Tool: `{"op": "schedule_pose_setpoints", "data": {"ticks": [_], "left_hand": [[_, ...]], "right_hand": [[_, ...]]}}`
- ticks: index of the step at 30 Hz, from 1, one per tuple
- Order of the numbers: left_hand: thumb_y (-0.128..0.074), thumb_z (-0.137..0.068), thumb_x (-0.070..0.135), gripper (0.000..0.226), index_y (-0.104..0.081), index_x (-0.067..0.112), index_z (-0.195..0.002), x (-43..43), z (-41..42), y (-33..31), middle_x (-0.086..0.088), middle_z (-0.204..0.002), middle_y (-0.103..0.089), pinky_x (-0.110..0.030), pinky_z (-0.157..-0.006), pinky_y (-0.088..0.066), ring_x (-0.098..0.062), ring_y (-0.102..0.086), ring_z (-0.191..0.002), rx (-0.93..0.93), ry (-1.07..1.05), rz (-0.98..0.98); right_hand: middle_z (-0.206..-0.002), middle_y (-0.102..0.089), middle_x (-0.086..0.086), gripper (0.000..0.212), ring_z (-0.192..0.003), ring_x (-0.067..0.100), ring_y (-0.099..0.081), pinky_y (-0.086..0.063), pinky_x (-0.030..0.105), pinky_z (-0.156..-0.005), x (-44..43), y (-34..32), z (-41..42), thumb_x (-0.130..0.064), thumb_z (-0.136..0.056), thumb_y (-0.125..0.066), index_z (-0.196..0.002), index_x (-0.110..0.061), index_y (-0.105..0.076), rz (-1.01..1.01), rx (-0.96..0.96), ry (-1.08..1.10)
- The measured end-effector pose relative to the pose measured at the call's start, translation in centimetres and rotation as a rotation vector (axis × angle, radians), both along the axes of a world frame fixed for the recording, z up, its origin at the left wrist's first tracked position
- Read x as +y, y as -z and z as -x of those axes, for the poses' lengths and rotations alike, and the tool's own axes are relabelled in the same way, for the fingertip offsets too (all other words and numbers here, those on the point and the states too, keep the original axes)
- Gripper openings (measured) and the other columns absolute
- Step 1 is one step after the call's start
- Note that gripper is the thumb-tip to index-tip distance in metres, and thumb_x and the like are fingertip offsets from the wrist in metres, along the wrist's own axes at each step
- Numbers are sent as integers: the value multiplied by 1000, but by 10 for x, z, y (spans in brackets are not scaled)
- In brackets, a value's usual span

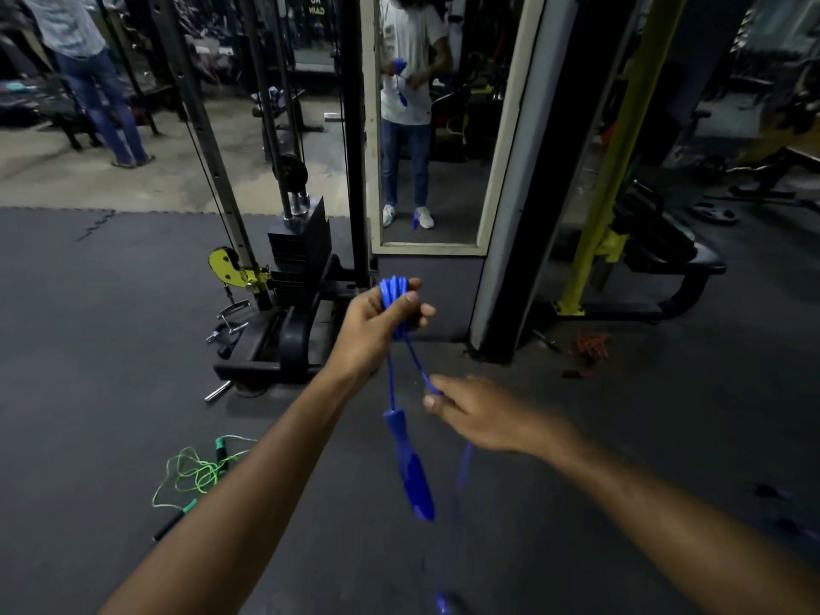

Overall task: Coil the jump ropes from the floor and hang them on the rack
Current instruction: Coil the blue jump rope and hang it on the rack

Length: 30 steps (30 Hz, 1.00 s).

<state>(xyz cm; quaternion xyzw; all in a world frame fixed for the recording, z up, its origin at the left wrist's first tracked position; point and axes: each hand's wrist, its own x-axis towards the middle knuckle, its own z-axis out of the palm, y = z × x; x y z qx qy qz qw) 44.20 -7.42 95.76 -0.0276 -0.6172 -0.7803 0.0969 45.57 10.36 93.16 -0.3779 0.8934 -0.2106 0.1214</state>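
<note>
Gripping blue rope (pixel 401 441) coils, left hand (pixel 377 324); right hand (pixel 477 412) fingers pinch strand; green rope (pixel 197 474) on floor nearby.

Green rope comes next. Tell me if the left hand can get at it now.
Probably not yet. The left hand has its grip full of blue rope coils, and the green rope lies on the floor down to the left. Nothing blocks the path; the hand just isn't free.
</note>
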Motion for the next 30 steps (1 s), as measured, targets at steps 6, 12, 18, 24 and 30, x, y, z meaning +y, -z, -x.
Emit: {"op": "schedule_pose_setpoints", "data": {"ticks": [6, 12, 18, 24, 30], "left_hand": [[-43, -100, 27, 34, -65, 1, -101, 25, -18, 34, -6, -78, -67, -24, -75, -49, -10, -60, -75, 3, 200, 334], [-60, -91, 12, 12, -62, 0, -90, 37, -22, 14, -1, -57, -57, -25, -61, -47, -15, -55, -56, 17, 274, 173], [-62, -87, 14, 18, -66, 7, -103, 40, -9, 6, 0, -57, -58, -30, -79, -51, -18, -66, -72, 37, 208, -168], [-50, -96, 5, 29, -53, 9, -125, 28, 1, 28, 2, -71, -70, -20, -80, -51, -7, -65, -74, 27, 48, 107], [-41, -100, 30, 40, -67, -1, -97, 37, -23, 35, -4, -79, -68, -29, -75, -48, -13, -60, -76, 65, 166, 343]], "right_hand": [[-72, -65, -5, 9, -68, 13, -60, -44, 33, -62, 18, -85, 20, -31, -87, -62, -88, -22, -63, 148, 241, 25], [-72, -68, -1, 9, -69, 9, -58, -46, 24, -67, 26, -68, 77, -16, -78, -76, -77, -23, -70, 532, -61, 157], [-56, -60, -6, 19, -48, -1, -50, -42, 25, -55, 7, 26, 46, -20, -93, -54, -76, -24, -59, 574, -440, 383], [-98, -68, 6, 12, -93, 32, -62, -48, 40, -75, 22, 10, -13, -33, -94, -43, -100, -24, -48, -81, 37, 36], [-85, -71, -3, 18, -80, 18, -66, -48, 31, -65, 31, -90, 13, -41, -86, -56, -95, -28, -64, -28, 386, 19]]}}
